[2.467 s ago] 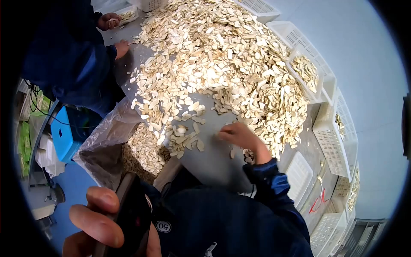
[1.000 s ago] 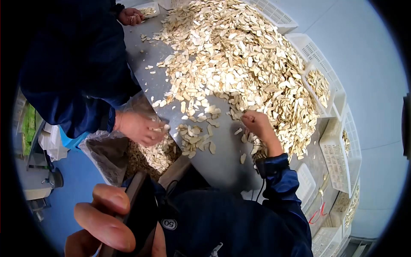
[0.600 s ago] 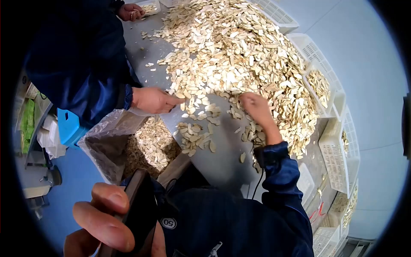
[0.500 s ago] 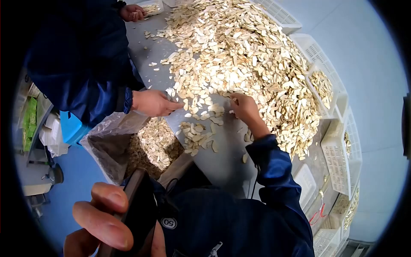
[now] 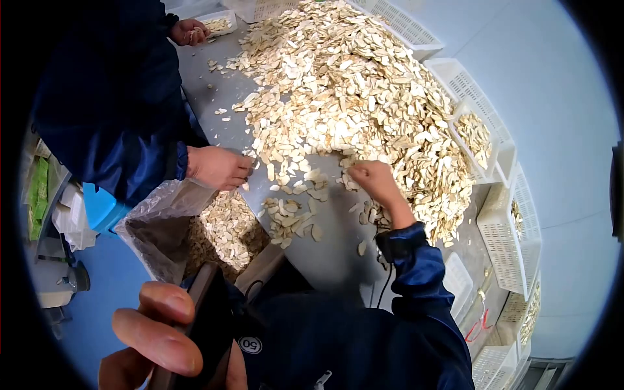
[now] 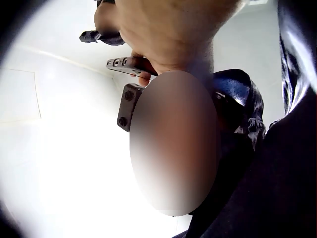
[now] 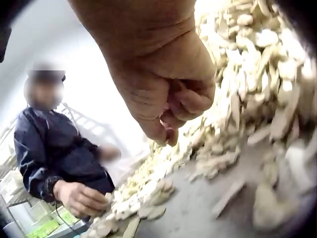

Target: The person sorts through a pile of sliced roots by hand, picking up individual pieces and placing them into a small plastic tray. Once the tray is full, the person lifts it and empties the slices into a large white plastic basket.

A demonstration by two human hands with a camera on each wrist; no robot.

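Observation:
My left hand [image 5: 153,328] grips a dark phone [image 5: 201,331] close to the head camera, fingers along one side and thumb on the other. In the left wrist view the phone [image 6: 130,64] juts out beyond the hand. My right hand [image 5: 377,182] is low at the near edge of a large heap of pale dried slices [image 5: 338,84] on a grey table. Its fingers are curled in towards the thumb, and the right wrist view shows nothing between the fingertips [image 7: 166,136]. Below it lie a few loose slices [image 5: 362,247]; a small group [image 5: 286,218] lies to its left.
Another person's hand [image 5: 218,168] is at the table edge above a plastic-lined container [image 5: 153,240] of slices. Their other hand [image 5: 188,32] is by a small tray. White baskets [image 5: 510,240] line the far right side, near a white tray [image 5: 457,286] and red-handled scissors [image 5: 480,327].
My right hand has gone from the bare table to the heap's edge, then shifted along it. The other person's hand dipped over the container, rose to the slices and drew back. The phone stays held.

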